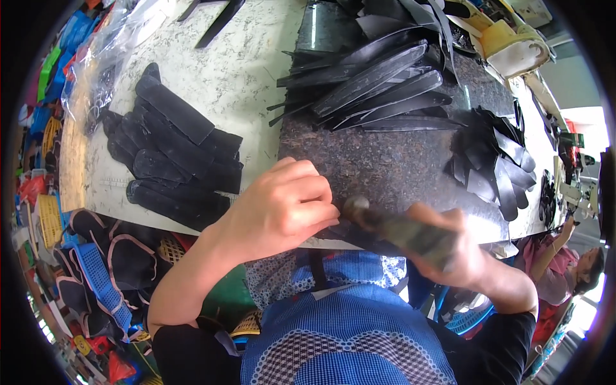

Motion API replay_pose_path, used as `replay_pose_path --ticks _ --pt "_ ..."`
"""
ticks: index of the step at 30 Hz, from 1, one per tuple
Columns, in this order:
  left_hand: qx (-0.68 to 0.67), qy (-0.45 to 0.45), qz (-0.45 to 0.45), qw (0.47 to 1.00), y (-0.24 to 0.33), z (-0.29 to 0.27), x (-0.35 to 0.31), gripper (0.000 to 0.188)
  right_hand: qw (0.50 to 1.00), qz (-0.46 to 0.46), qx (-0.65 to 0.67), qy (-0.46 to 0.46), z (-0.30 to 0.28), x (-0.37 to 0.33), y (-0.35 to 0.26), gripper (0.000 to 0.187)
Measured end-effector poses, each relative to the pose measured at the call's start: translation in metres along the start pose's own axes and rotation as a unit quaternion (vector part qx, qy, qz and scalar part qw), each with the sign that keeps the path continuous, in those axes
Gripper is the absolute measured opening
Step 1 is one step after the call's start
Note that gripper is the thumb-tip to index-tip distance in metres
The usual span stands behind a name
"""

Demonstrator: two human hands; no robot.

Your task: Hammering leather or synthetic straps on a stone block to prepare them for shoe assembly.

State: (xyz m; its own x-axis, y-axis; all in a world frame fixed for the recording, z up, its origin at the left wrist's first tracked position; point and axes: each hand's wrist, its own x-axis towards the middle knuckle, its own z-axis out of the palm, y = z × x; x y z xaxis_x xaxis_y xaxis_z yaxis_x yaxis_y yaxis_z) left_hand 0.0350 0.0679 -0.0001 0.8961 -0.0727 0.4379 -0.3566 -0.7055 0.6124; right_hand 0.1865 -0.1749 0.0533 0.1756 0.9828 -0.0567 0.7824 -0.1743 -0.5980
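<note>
My left hand [289, 202] is closed at the near edge of a dark stone slab [378, 154], its fingertips pinched down on a black strip [359, 234] that lies along that edge. To its right, my right hand [455, 250] grips what looks like a hammer [410, 234], smeared by motion. The tool's rounded end [357, 205] points left, just beside my left fingertips. A heap of long black strips [378, 83] lies on the far part of the slab. At the slab's right side sits a fanned pile of black pieces [497, 160].
Layered black pieces [173, 147] lie on the white tabletop [250, 70] at left. Clear plastic wrap [106, 61] hangs over the wooden edge. Below left is a blue basket [102, 282] among black pieces. A person [564, 269] is at the far right.
</note>
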Motion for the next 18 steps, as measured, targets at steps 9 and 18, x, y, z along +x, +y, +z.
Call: replay_pose_path --ticks 9,18 --pt "0.017 0.077 -0.082 0.994 0.02 0.019 -0.019 0.023 0.996 0.024 0.085 0.003 0.003 0.004 0.004 0.023" --pt "0.111 0.092 -0.093 0.985 0.03 0.017 -0.023 0.03 0.998 -0.045 0.043 -0.011 -0.002 0.014 0.004 0.023"
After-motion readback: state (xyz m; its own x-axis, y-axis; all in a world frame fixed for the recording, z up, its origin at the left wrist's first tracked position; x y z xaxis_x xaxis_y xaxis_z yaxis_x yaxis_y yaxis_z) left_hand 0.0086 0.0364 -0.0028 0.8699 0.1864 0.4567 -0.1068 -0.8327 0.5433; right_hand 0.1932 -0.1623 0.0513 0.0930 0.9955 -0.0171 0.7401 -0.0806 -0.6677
